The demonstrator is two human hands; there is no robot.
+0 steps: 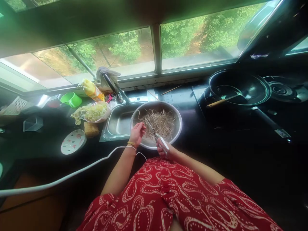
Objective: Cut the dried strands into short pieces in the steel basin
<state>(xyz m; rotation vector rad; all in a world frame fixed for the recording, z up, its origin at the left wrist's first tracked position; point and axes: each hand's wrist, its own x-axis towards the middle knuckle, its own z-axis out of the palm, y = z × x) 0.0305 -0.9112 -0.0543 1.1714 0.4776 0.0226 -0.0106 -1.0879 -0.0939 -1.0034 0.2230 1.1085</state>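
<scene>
A wide metal basin [179, 123] sits over the right side of the sink and holds a tangled heap of thin, brownish, root-like strands [162, 123]. My left hand [138, 133] is at the basin's left side, fingers pinched together around a thin strand, one curled end showing above them. In my right hand [165, 149], at the near rim, is a pair of scissors [154, 131] with pale handles. Their blades point up and left over the heap, close to my left fingertips. Whether the blades touch any strand I cannot make out.
Left of the sink [117, 120] stand a bowl of cut cabbage [96, 112], a floral plate [73, 141], a green mug [71, 99] and a yellow bottle [92, 90]. A wok [250, 85] rests on the stove at right. A white cable [72, 173] crosses near my left wrist.
</scene>
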